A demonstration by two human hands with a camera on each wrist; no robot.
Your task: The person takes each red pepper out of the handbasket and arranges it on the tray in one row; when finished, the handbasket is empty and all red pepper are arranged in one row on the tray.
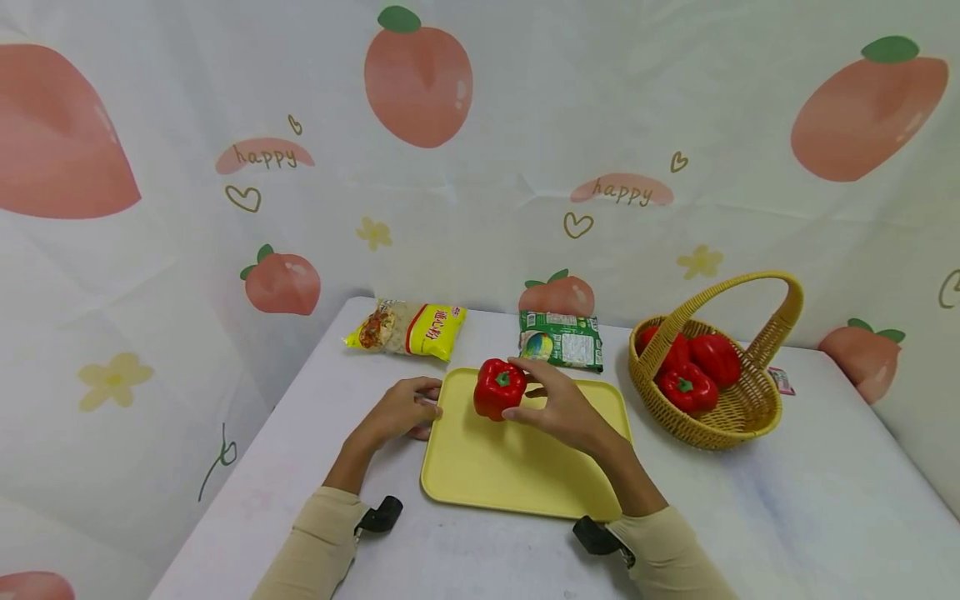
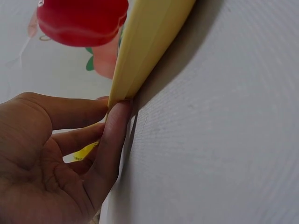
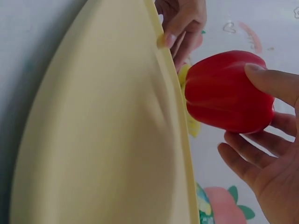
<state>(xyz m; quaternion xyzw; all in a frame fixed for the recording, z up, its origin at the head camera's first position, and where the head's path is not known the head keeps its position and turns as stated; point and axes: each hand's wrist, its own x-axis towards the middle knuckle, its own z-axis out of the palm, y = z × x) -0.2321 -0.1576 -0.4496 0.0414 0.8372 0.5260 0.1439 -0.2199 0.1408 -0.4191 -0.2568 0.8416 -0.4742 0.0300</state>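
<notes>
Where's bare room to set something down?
Free: near half of the yellow tray, left of the right forearm; table right of that forearm, nearer than the basket. Crowded: behind the tray, with yellow packet and green packet.

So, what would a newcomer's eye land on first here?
Probably the glossy red pepper, held by the right hand above the yellow tray, whose left edge the left hand pinches. Next, the wicker basket to the tray's right, with more red peppers inside. Behind everything, large peaches printed on the white backdrop.

Peach-printed wall covering (image 1: 480, 183), apparently cloth
</notes>
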